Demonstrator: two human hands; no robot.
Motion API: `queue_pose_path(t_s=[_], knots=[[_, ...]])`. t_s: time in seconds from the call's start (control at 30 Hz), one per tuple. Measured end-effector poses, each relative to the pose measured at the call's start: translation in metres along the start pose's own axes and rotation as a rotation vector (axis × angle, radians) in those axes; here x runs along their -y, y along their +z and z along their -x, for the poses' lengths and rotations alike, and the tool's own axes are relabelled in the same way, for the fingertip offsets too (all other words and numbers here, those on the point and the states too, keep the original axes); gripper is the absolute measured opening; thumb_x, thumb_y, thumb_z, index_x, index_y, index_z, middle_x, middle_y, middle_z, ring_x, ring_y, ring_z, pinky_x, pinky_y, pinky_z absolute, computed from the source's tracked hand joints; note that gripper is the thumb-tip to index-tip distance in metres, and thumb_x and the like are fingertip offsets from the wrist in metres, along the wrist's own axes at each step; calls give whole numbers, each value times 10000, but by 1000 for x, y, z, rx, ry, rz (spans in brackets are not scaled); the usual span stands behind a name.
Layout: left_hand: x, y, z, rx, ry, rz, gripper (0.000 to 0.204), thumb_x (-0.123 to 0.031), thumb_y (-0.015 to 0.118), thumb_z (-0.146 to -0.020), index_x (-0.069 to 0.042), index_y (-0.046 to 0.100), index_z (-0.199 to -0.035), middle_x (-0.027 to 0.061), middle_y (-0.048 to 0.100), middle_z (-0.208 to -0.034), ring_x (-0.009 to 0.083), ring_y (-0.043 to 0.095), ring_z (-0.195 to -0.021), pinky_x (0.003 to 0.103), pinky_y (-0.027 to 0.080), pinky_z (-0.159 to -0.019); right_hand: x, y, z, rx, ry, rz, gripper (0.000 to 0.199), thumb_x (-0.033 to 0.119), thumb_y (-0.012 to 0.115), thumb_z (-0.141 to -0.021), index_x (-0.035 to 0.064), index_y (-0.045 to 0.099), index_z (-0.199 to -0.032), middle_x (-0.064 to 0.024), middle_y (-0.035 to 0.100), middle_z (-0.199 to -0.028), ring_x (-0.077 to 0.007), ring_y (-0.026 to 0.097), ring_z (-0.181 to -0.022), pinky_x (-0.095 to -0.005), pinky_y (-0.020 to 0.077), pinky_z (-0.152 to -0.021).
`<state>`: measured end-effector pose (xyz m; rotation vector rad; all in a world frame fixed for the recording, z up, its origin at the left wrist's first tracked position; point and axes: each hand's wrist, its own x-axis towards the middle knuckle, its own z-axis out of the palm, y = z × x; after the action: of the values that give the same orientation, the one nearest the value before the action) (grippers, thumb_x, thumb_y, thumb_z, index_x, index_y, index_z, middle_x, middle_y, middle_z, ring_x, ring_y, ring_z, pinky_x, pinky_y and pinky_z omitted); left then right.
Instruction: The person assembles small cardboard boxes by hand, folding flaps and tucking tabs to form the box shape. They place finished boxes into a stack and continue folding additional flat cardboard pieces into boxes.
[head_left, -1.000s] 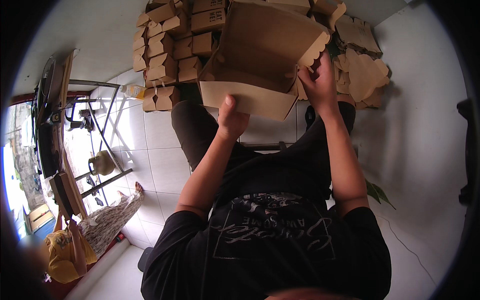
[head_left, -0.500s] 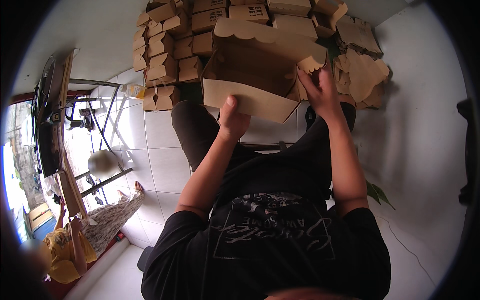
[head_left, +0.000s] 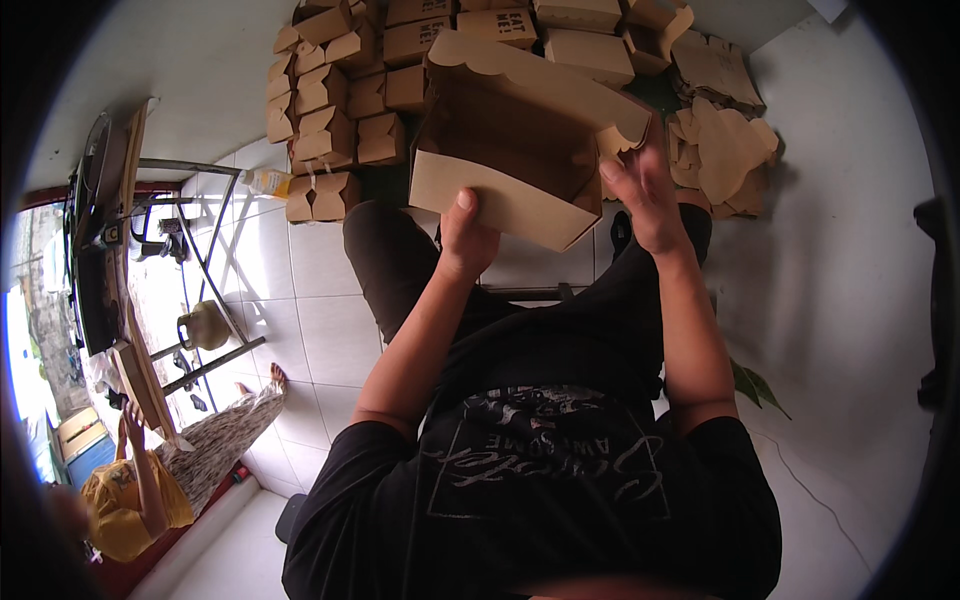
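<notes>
I hold an open brown cardboard takeaway box (head_left: 520, 140) above my lap. My left hand (head_left: 466, 235) grips its near wall, thumb on the outside. My right hand (head_left: 645, 195) is at the box's right side, fingers touching the scalloped side flap. The lid stands open at the back, and the inside is dark and shows nothing in it.
Several folded brown boxes (head_left: 340, 110) are stacked on the white tiled floor ahead. Flat unfolded box blanks (head_left: 725, 150) lie at the right. A metal-legged table (head_left: 190, 240) stands at the left, and a person in yellow (head_left: 130, 490) sits at the lower left.
The box has tipped down and toward me, so its inside now shows more. My right hand has moved from the upper flap to the right side flap.
</notes>
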<state>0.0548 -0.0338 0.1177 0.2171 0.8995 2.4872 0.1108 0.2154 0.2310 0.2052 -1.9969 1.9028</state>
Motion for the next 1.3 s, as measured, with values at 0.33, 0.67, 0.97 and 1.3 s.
queue_pose_path(t_s=[0.33, 0.67, 0.97, 1.3], knots=[[-7, -12, -3, -50, -49, -247, 1136, -489, 876, -919, -108, 197, -1746, 114, 509, -1589, 305, 552, -1460, 469, 450, -1233, 11, -22, -5, 65, 195, -117, 752, 336, 756, -1050, 64, 469, -1689, -117, 562, -1569, -285, 542, -1495, -466, 414, -1284], [-45, 19, -14, 157, 169, -627, 1215, -460, 929, -847, -137, 173, -1742, 173, 441, -1631, 334, 495, -1536, 492, 396, -1297, 41, -44, -15, 356, 268, 154, 835, 317, 783, -1053, 16, 415, -1740, -135, 567, -1642, -259, 538, -1537, -420, 410, -1294], [-51, 21, -14, 199, 156, -673, 1174, -434, 938, -829, -135, 215, -1704, 178, 445, -1607, 336, 483, -1529, 500, 386, -1291, 28, -21, -13, 14, 185, 365, 619, 449, 632, -1200, 55, 557, -1671, -160, 760, -1362, -221, 697, -1315, -378, 529, -1140], [-52, 14, -12, 259, 136, -717, 1171, -449, 953, -818, -134, 238, -1689, 155, 410, -1597, 328, 499, -1489, 490, 404, -1261, 31, -19, -29, -48, 116, 437, 550, 390, 531, -1242, 82, 522, -1698, -164, 643, -1640, -290, 607, -1533, -412, 470, -1247]])
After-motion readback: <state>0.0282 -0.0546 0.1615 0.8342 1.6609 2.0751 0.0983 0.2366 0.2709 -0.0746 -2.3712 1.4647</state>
